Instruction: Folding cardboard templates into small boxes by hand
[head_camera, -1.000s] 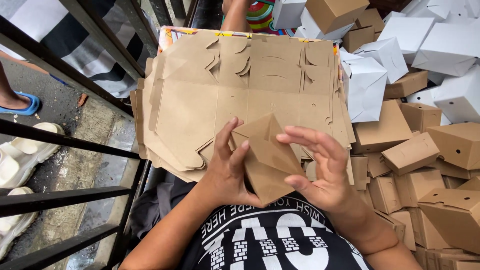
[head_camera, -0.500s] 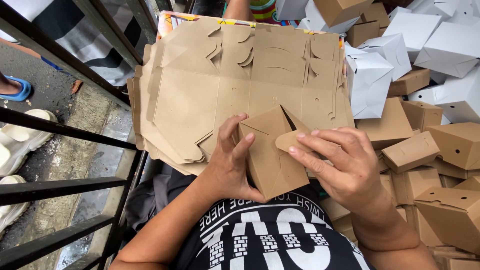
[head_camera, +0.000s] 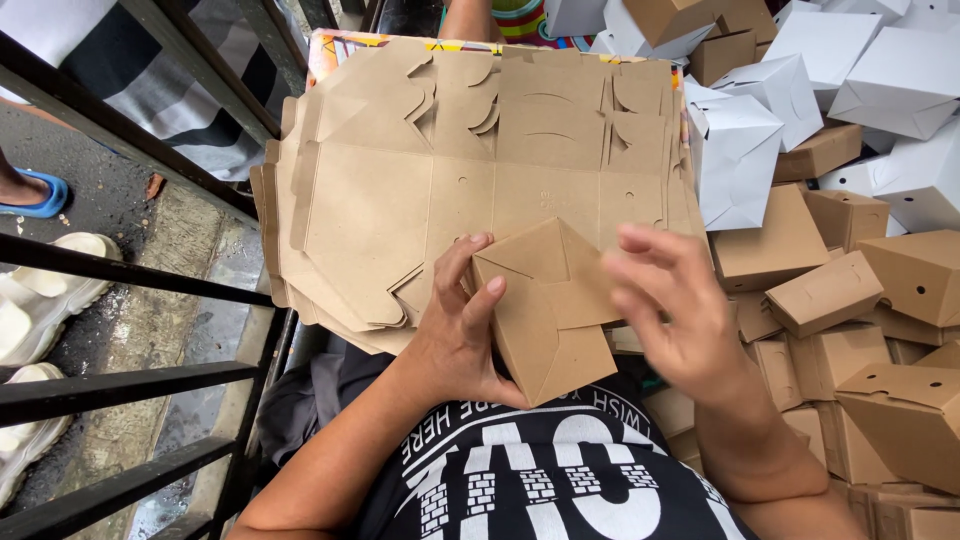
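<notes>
- A cramped work spot beside a black metal railing (head_camera: 120, 265), with wet pavement beyond it and a pile of finished boxes crowding in on the person's right.
- Just ahead of both hands lies a stack of flat die-cut cardboard blanks (head_camera: 420, 190), brown, spread open with their tabs and slits showing; they seem kept there so the next sheet is within easy reach.
- The left hand (head_camera: 455, 335) grips a folded brown cardboard box (head_camera: 545, 310), fingers curled over its near edge and thumb behind, tilting it up toward the person's chest so the flaps face them.
- The right hand (head_camera: 670, 310) is blurred, fingers spread and loose, hovering at the box's right side; I cannot tell whether it touches the flap, and it grips nothing.
- To the right of that hand, brown folded boxes (head_camera: 830, 290) lie heaped close by.
- Further beyond them, white folded boxes (head_camera: 790, 110) are stacked in their own cluster, apparently sorted by colour.
- Far to the left, past the railing, a blue sandal (head_camera: 40, 195) rests on the ground.
</notes>
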